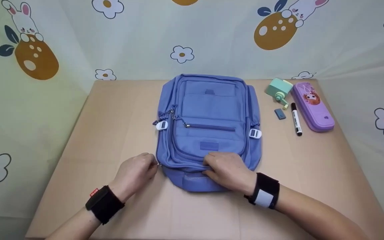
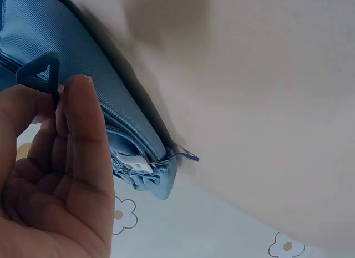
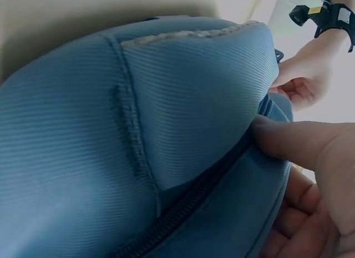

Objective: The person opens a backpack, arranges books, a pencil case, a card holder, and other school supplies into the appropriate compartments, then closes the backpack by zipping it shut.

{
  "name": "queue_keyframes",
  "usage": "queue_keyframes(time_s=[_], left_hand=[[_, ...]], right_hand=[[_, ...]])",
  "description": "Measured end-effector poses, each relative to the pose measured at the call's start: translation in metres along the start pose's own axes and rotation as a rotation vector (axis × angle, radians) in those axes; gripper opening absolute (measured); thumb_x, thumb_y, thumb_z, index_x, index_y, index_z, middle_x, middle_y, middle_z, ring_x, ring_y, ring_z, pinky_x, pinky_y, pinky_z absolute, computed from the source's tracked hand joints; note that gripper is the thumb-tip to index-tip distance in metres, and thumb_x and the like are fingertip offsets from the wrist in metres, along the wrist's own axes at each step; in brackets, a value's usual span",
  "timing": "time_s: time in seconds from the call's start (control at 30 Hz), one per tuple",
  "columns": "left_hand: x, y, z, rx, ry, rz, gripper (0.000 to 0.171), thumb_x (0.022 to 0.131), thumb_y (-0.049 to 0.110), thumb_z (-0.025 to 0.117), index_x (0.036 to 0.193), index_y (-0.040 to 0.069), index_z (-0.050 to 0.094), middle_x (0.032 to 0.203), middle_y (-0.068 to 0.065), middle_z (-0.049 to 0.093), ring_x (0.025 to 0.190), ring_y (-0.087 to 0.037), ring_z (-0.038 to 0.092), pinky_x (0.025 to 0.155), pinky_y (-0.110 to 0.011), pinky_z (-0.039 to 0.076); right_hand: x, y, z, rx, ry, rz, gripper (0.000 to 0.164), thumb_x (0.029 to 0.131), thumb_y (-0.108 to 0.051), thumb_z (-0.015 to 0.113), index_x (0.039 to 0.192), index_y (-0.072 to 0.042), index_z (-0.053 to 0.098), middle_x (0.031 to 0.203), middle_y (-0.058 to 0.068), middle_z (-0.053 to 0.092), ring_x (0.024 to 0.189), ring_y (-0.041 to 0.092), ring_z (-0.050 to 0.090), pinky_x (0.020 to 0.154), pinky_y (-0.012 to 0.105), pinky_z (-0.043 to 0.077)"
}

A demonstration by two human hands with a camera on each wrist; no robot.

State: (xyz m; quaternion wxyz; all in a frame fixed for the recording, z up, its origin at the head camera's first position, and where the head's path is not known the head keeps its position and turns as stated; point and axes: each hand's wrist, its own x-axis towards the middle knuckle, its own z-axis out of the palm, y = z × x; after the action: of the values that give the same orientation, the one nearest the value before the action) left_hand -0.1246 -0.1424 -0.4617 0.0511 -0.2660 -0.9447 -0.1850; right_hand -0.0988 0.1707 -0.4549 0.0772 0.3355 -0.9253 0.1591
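Observation:
A blue backpack (image 1: 212, 106) lies on the table with its pocketed front up. At its lower left edge my left hand (image 1: 134, 171) pinches a zipper pull (image 2: 54, 69) between thumb and forefinger; the pull's loop pokes out above the fingertips in the left wrist view. My right hand (image 1: 230, 170) grips the fabric along the bottom edge of the bag. In the right wrist view its thumb (image 3: 277, 138) presses beside a dark zipper (image 3: 183, 205), and the curled fingers are partly hidden behind the cloth. The zipper teeth there look closed.
Right of the bag on the cardboard-coloured table (image 1: 112, 126) lie a purple pencil case (image 1: 315, 110), a black-and-white marker (image 1: 296, 120), a small dark blue eraser (image 1: 280, 114) and a green box with a crank (image 1: 279, 88). A patterned curtain (image 1: 212, 33) surrounds the table's back and sides.

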Motion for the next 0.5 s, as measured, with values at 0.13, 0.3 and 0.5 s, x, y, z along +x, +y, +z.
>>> queue_keyframes(time_s=[0.13, 0.3, 0.5], left_hand=[[0.002, 0.0, 0.001, 0.003, 0.003, 0.014, 0.02, 0.084, 0.004, 0.075, 0.075, 0.016, 0.061, 0.071, 0.006, 0.055, 0.062, -0.014, 0.055, 0.054, -0.037, 0.048], [0.002, 0.0, 0.0, -0.002, 0.011, 0.037, 0.015, 0.084, 0.002, 0.075, 0.08, 0.014, 0.066, 0.074, 0.004, 0.06, 0.067, -0.014, 0.06, 0.057, -0.035, 0.051], [0.003, 0.001, 0.001, -0.025, 0.0, 0.013, 0.011, 0.084, 0.003, 0.075, 0.083, 0.013, 0.07, 0.076, 0.005, 0.061, 0.069, -0.013, 0.061, 0.06, -0.035, 0.052]], right_hand=[[0.003, -0.002, -0.004, 0.005, -0.034, 0.006, 0.025, 0.088, -0.032, 0.08, 0.1, -0.015, 0.067, 0.091, -0.005, 0.066, 0.078, 0.014, 0.065, 0.063, 0.034, 0.055], [0.018, -0.014, -0.013, -0.007, -0.07, -0.024, 0.037, 0.089, -0.045, 0.078, 0.104, -0.013, 0.067, 0.092, -0.003, 0.064, 0.079, 0.016, 0.061, 0.065, 0.035, 0.054], [0.043, -0.033, -0.016, -0.093, -0.148, -0.051, 0.036, 0.088, -0.048, 0.076, 0.093, -0.014, 0.067, 0.087, -0.002, 0.062, 0.077, 0.018, 0.059, 0.06, 0.034, 0.05]])
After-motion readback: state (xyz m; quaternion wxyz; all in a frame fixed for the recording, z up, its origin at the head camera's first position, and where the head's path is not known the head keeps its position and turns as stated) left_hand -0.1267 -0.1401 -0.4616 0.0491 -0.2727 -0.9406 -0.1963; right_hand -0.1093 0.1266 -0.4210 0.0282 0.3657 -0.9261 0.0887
